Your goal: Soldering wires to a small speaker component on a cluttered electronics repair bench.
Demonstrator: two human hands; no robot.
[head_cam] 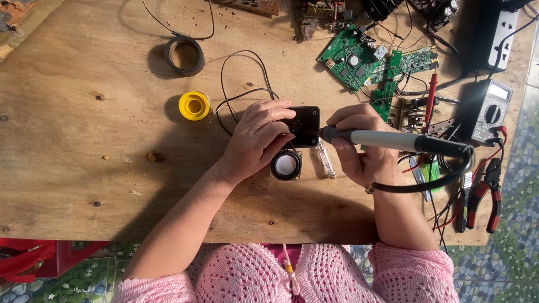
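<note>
My left hand (255,137) rests on a small black box (303,126) at the middle of the wooden table (84,168), fingers pressing its left side. Just below the box sits a small round speaker (286,164) with a white cone. My right hand (362,148) grips a soldering iron (393,140) with a grey handle and black cord; its tip end points left at the box's right edge. A clear tube-like handle (325,159) lies between my hands.
A yellow spool (194,105) and a black tape roll (184,55) lie to the left. Green circuit boards (359,59) and wires crowd the back right. A multimeter (489,112), a power strip (494,33) and red-handled pliers (488,193) are at the right.
</note>
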